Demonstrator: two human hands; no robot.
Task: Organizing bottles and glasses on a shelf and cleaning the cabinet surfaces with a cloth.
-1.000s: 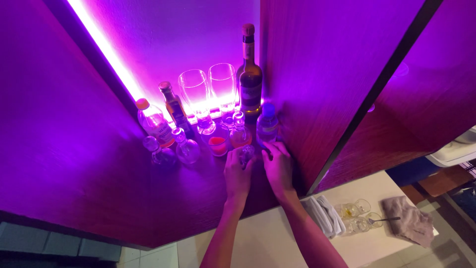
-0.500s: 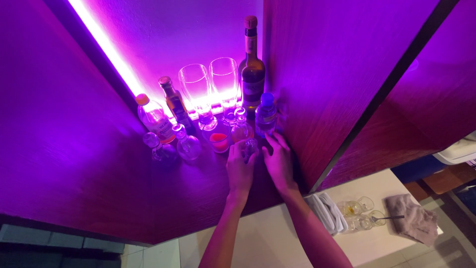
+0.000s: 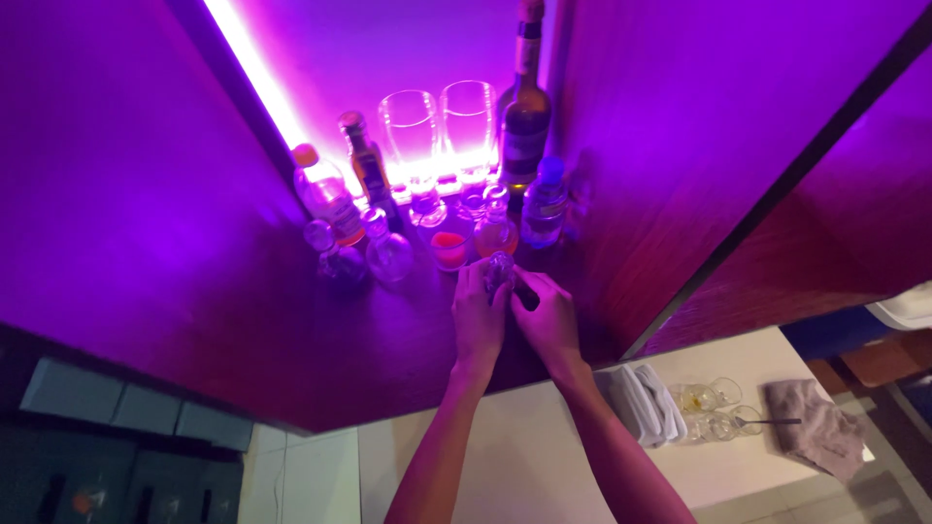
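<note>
Overhead, a dark wooden shelf [image 3: 194,291] is filling most of the view, glowing purple under a bright light strip [image 3: 254,82] that is running along its back left edge. Below it, a pale table [image 3: 544,456] is carrying a folded white cloth [image 3: 641,403], a few small clear glasses [image 3: 709,408] and a crumpled grey-brown cloth [image 3: 815,427] off to the right.

At the back of the shelf a tall dark bottle [image 3: 526,107] is standing upright, with two empty drinking glasses [image 3: 442,131] lined up just to its left. A slimmer brown bottle [image 3: 367,165] and a clear plastic bottle with an orange cap [image 3: 325,199] are standing further left. A small blue-capped bottle [image 3: 546,204] is sitting just in front of the tall one. Nearer the front, two round little flasks [image 3: 364,252] are resting side by side, next to a small red cup [image 3: 449,247] and a squat amber flask [image 3: 495,233].

Both arms are reaching up from below. The left hand [image 3: 478,315] and the right hand [image 3: 549,315] are pressing close together around a small glass bottle [image 3: 501,267] that is standing on the shelf just in front of the amber flask. The fingers of both hands are curling onto it, the left from its left side, the right from its right, with only its top showing between them.
</note>
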